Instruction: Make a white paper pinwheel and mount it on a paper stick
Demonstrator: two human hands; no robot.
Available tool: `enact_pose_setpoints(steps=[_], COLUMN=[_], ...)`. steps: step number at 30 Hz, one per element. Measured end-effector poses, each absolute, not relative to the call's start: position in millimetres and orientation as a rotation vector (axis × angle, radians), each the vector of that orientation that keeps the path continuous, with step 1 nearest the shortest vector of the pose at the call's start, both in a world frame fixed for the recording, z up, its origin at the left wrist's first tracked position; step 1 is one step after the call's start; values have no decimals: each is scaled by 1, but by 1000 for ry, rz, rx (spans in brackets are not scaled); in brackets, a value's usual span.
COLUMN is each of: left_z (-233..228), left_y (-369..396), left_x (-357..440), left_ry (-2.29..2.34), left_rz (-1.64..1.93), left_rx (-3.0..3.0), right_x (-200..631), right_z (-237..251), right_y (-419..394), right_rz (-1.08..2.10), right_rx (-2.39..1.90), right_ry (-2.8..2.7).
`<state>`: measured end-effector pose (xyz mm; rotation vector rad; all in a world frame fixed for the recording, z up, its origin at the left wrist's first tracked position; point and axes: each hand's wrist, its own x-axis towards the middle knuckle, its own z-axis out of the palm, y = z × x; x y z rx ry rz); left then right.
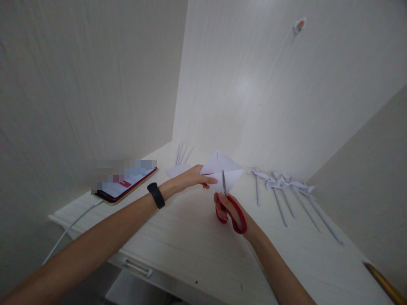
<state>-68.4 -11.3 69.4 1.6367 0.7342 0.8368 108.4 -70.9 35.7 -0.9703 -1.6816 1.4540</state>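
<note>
Just above the worktop [197,245], the left hand [190,178] pinched the near-left edge of a folded white paper [222,169], its grip clenched on that sheet and holding it a little clear of the surface. The right hand [227,207] came up from below with its fingers through the red handles of the scissors [230,205], grasping them firmly. The blades pointed nearly straight away from the person, so the long axis of the scissors ran up into the lower edge of the paper, just right of the left fingertips. The paper lay directly ahead of the blade tips, touching or almost touching them, and I judged a cut would run toward the fold at its centre. Both hands were close to the sheet, but only the left one touched it.

Left of the left wrist, which wore a black band [156,195], a phone [125,184] lay on the worktop with a white cable [73,226] trailing from it; its screen was blurred and nothing on it could be read. Paper pinwheels [282,190] on rolled stems lay well apart to the right, and thin paper strips [182,154] lay beyond the hands. No brand or writing showed anywhere.
</note>
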Motion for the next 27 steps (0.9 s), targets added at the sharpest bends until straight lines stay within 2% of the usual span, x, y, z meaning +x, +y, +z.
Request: enact_pose_setpoints(steps=[27], left_z=[68], left_y=[-10], left_x=[-68], left_ry=[748], left_rz=[859], left_rx=[1650], right_x=[112], right_z=[33], right_y=[-69], right_rz=[1465], right_rx=[-957], right_ry=[-1692])
